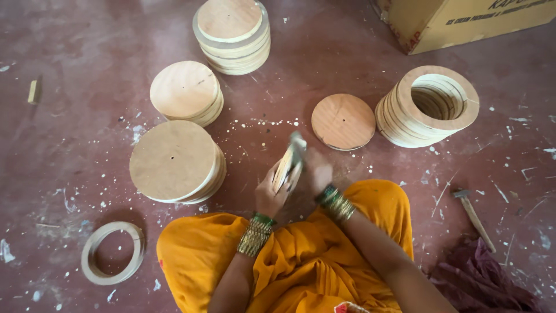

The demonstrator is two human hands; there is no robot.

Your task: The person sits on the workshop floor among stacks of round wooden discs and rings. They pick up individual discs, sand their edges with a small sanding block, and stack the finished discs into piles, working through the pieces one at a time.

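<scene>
Disc (285, 168) of pale wood, held on edge between our two hands at the centre of the view, just above our lap. We see it nearly edge-on: its visible long axis runs from about 7 o'clock up to 1 o'clock, the upper end tilted away from us. That upper end is blurred, so we cannot tell what pale thing sits there.

Our left hand (271, 194) is closed around the disc's lower edge, fingers curled up its left face. Our right hand (315, 173) lies against the right side of the disc; blur prevents us from telling whether it grips or merely rests there. Both wrists carry green and gold bangles, above orange cloth (301, 261) over the knees.

Outward from the disc: a single flat round board (343, 122) lies on the floor at 1 o'clock, near but apart. A stack of wooden rings (427, 105) sits at 2 o'clock, just beside that board. At 9 o'clock stands a wide stack of discs (176, 162); at 11 o'clock a smaller stack (186, 93); at 12 o'clock a taller stack (233, 35). A lone ring (113, 253) lies at 8 o'clock, well apart. A hammer (474, 215) lies at 3 o'clock, beside dark red cloth (480, 278). A cardboard box (457, 20) occupies the upper right corner. The reddish floor (75, 145) is flecked with white specks.
</scene>
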